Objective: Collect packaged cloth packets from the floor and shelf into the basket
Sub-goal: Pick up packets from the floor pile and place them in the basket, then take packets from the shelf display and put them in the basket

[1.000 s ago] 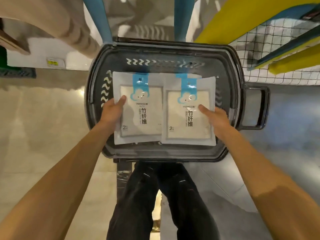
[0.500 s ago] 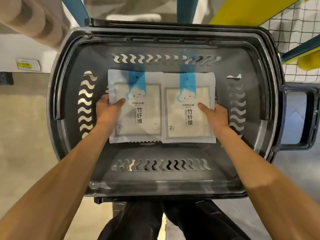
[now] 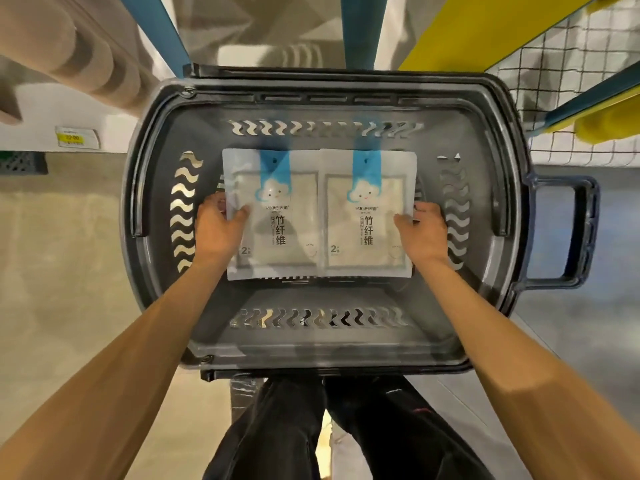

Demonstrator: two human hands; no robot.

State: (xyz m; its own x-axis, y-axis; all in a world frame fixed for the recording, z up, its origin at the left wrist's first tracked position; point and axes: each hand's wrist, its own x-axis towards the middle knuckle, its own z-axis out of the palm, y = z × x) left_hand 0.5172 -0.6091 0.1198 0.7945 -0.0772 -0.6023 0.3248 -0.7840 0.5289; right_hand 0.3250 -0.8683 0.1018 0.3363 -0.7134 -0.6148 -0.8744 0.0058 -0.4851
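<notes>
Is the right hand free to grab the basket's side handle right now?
Probably not yet: the right hand holds the right packet inside the basket. The side handle is uncovered on that side, so letting go should free it.

- I see a dark plastic basket (image 3: 152, 202) with wavy slots in its walls.
- Two white packets lie flat side by side low inside it, inner edges meeting: the left packet (image 3: 294, 216) and the right packet (image 3: 377, 244).
- I can't tell whether they rest fully on the bottom; my left hand (image 3: 218, 230) and right hand (image 3: 422, 233) each grip an outer edge.
- The floor (image 3: 69, 271) around the basket is beige on the left and grey on the right.
</notes>
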